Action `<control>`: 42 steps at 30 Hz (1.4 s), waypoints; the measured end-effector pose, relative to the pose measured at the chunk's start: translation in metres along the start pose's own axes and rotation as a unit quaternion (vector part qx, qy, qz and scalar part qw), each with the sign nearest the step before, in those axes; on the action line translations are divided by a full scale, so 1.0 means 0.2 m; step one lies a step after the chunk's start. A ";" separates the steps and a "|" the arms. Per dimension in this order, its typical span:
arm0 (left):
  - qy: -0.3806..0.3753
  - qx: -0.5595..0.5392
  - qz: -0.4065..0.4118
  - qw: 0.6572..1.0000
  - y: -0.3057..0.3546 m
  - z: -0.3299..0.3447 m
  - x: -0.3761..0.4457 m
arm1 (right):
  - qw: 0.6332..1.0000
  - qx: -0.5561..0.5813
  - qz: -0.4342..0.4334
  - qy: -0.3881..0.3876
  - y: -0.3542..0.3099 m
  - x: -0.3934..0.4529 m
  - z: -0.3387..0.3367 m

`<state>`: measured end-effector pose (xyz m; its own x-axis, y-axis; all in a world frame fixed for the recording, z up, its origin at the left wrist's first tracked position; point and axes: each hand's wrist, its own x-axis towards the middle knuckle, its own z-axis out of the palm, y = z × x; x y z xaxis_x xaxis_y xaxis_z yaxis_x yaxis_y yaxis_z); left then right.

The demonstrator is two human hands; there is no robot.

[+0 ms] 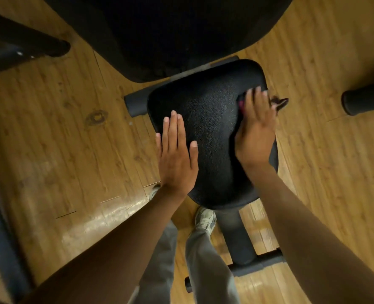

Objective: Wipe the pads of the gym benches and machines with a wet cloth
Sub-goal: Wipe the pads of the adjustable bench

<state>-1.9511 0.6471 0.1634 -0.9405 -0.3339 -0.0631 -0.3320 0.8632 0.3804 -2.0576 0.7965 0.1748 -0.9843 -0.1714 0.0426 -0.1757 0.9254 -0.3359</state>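
Our left hand [177, 150] lies flat on the black textured seat pad [212, 119]; our right hand [256, 126] presses a dark, mostly hidden cloth [279, 103] at centre-right, which may slip off the edge.

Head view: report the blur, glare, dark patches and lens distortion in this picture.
Head view: the right hand and the cloth under it are motion-blurred, while the left hand, flat on the seat pad, is sharp; glare streaks the wooden floor at lower left; the back pad at the top is nearly black, its texture lost; the wide lens bows the floorboards toward the edges.
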 end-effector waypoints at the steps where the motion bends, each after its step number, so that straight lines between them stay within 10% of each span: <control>1: -0.003 -0.012 0.007 1.000 -0.02 -0.01 -0.01 | 0.997 0.014 0.073 0.031 -0.02 0.14 0.01; 5: -0.019 -0.039 -0.027 0.999 -0.12 -0.04 -0.06 | 0.988 0.004 0.132 0.082 -0.21 0.24 0.08; 9: -0.063 -0.044 0.005 0.997 -0.20 -0.08 -0.14 | 0.981 0.002 -0.194 -0.011 -0.36 0.04 0.18; 14: -0.078 -0.043 0.002 0.996 -0.21 -0.08 -0.13 | 0.852 -0.032 -0.507 -0.125 -0.22 0.17 0.15; 22: -0.087 -0.041 -0.002 0.995 -0.20 -0.09 -0.14 | 0.998 0.047 -0.030 0.032 -0.31 0.18 0.10; 25: -0.107 -0.008 0.031 0.994 -0.25 -0.11 -0.12 | 0.990 0.060 -0.124 -0.026 -0.30 0.00 0.11; 30: -0.120 0.018 0.051 0.991 -0.27 -0.15 -0.11 | 0.877 0.009 -0.441 -0.191 0.17 -0.39 -0.09; 38: -0.108 0.021 0.050 0.993 -0.18 -0.15 -0.12 | 0.994 0.054 -0.078 -0.061 0.16 -0.40 -0.10; 42: -0.130 0.020 0.088 0.987 -0.13 -0.15 -0.14 | 0.963 0.010 -0.241 -0.121 0.09 -0.85 -0.07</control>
<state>-1.9144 0.6226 0.1833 -0.9691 -0.0741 -0.2354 -0.1599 0.9151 0.3702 -1.8948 0.8476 0.1750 -0.7550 -0.6554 -0.0214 -0.6083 0.7122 -0.3504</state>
